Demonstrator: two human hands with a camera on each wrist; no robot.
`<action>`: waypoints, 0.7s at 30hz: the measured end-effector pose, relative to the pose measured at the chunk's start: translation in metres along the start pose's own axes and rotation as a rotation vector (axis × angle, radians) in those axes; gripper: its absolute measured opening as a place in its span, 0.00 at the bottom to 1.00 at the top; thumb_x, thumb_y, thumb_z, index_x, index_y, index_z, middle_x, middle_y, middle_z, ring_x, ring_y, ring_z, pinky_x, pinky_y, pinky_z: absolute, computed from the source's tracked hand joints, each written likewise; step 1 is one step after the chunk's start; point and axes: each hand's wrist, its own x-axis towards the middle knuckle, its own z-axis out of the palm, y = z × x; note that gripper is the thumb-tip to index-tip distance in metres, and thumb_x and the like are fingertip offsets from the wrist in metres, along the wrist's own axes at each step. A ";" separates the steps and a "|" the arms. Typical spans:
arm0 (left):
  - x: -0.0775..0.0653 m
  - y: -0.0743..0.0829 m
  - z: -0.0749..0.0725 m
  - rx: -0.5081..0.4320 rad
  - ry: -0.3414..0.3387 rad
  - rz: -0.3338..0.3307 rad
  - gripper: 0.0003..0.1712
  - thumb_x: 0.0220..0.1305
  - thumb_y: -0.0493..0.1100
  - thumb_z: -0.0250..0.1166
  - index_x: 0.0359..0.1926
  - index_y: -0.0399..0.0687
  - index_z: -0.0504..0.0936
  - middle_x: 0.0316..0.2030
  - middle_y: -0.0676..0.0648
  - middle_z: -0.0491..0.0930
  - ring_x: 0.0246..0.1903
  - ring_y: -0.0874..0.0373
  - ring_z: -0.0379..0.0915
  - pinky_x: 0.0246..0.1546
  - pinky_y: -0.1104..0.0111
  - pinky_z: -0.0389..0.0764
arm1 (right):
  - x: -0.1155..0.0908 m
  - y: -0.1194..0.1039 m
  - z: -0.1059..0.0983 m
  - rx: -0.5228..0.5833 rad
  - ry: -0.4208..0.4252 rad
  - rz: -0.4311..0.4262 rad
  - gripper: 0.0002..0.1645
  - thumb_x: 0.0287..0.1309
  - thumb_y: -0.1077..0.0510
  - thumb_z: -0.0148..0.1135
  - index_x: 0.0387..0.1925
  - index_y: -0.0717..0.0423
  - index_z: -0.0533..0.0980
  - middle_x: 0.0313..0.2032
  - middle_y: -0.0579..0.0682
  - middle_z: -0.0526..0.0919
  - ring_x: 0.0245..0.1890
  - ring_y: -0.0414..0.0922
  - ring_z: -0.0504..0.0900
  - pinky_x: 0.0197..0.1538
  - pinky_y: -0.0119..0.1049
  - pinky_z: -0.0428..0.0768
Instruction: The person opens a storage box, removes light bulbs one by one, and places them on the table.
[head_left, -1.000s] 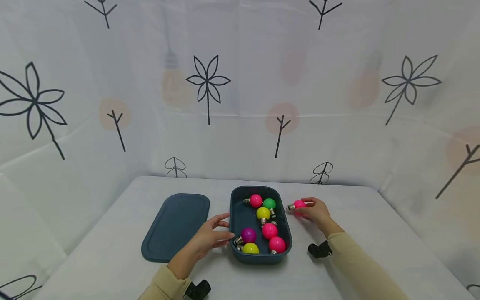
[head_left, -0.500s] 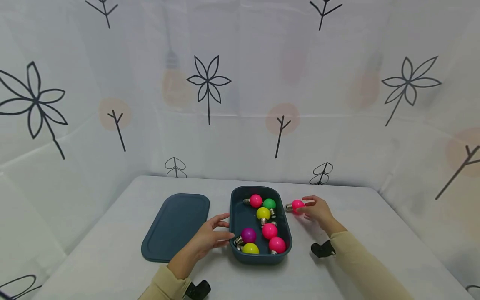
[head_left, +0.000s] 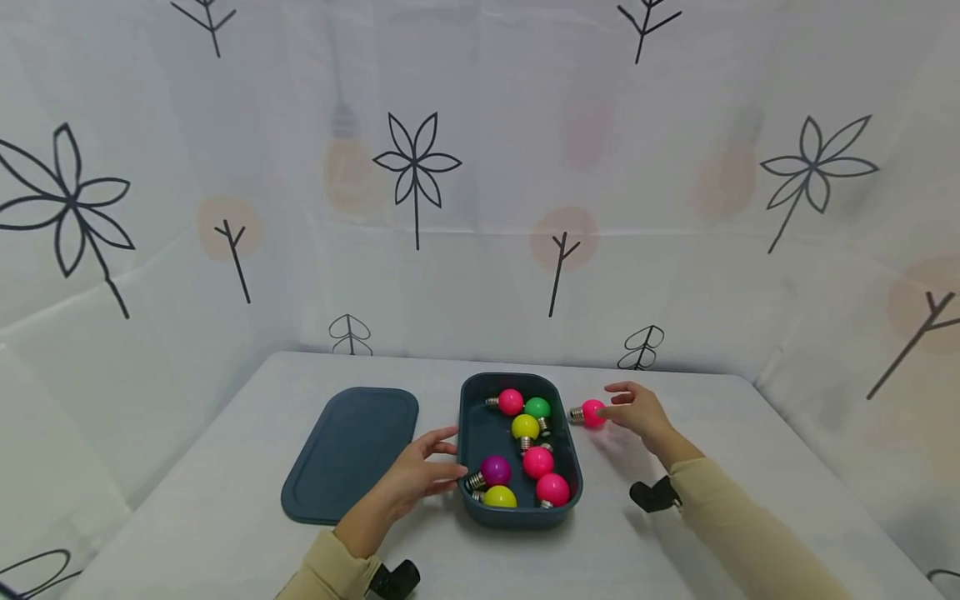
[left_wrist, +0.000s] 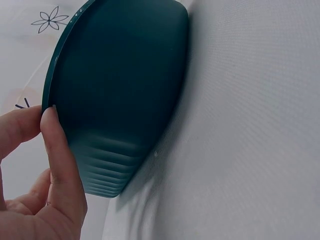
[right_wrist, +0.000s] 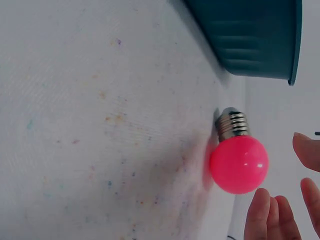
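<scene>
On the white tabletop, right of the dark blue-green box, a pink light bulb lies with its screw base toward the box. My right hand hovers beside it, fingers spread. In the right wrist view the fingertips are close to the pink globe, with nothing between them. At the box's left side is my left hand, its fingers relaxed. Thumb and index tips come right at the rim in the left wrist view. Several pink, yellow, green and purple bulbs lie inside the box.
A flat dark blue-green lid lies on the table left of the box. Behind the table's back edge hangs a white cloth printed with plants. A black wrist device sits under the right sleeve, another by the left.
My right fingers have come off the pink bulb and the hand has drawn back slightly to the right. The bulb now rests a little closer to the box. My left hand stays put.
</scene>
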 end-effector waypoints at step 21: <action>0.001 0.000 0.000 0.008 -0.001 -0.004 0.42 0.53 0.34 0.69 0.67 0.41 0.60 0.51 0.37 0.66 0.34 0.56 0.75 0.38 0.65 0.80 | 0.005 -0.031 0.006 -0.065 -0.003 -0.055 0.33 0.53 0.60 0.66 0.59 0.64 0.65 0.54 0.67 0.68 0.52 0.61 0.71 0.51 0.50 0.74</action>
